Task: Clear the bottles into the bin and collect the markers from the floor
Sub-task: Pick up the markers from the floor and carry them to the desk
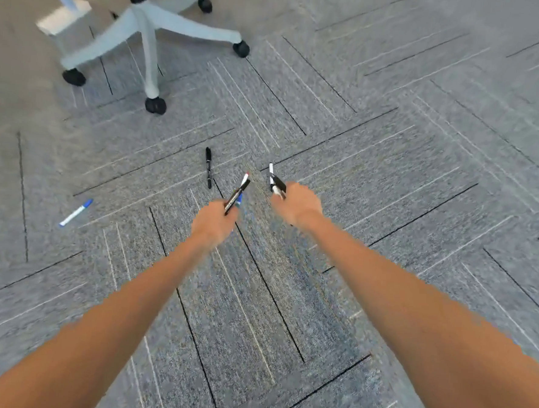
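Open carpet (389, 179) — maybe clear rightward

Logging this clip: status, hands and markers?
Left hand, right hand each grip markers. Black marker, blue-capped white marker lie on carpet. Path clear.

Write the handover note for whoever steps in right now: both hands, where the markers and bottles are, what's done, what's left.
Left hand: closed on a bundle of markers.
Right hand: closed on more markers.
On the carpet: a black marker just ahead of the left hand, and a blue-capped white marker farther left. An office chair base stands beyond them.
Done: several markers picked up.
Left: those two floor markers. No bottles or bin are in view, so that part can't be judged.
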Motion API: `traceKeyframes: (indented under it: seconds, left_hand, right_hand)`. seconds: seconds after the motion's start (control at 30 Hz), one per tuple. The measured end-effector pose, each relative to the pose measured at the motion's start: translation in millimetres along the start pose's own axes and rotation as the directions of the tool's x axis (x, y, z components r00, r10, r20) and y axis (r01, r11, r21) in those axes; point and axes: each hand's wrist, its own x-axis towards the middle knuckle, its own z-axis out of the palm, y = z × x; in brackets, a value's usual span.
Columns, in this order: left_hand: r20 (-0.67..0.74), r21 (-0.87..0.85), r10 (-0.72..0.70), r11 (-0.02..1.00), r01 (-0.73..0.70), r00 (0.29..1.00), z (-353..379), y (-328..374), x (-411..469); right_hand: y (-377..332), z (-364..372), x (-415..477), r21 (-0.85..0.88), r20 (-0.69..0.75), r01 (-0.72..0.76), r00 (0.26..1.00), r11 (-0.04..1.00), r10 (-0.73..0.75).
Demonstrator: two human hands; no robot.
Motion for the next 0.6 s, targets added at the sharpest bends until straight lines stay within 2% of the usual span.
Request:
traceKeyframes:
  seconds: [0.17,0.3,0.43,0.5,0.6]
  left_hand:
    - [0.052,-0.178,-0.065,0.981,0.074,0.996,-34.5,28.8,12.8]
    - [0.025,-0.226,-0.079,0.971,0.083,0.997,-30.1,30.7,54.0]
    - [0.075,-0.245,-0.089,0.964,0.105,0.993,-7.6,17.9,97.7]
    - [0.106,-0.324,-0.079,0.94,0.11,0.991,4.0,11.0,115.0]
    - [0.081,-0.257,-0.041,0.965,0.06,0.996,21.8,-0.9,134.8]
  right_hand:
    - [-35.5,-30.9,16.0,0.051,0.029,-0.038,0.999,0.998,0.036]
    - [-38.3,-29.0,55.8,0.181,-0.003,-0.083,0.996,0.98,0.085]
    - [-28.5,-8.3,96.9,0.395,0.085,-0.217,0.976,0.893,0.2]
    - [-26.0,7.3,113.8,0.361,0.08,-0.242,0.97,0.9,0.229]
    - [-22.7,30.8,132.3,0.21,-0.011,-0.213,0.976,0.954,0.22]
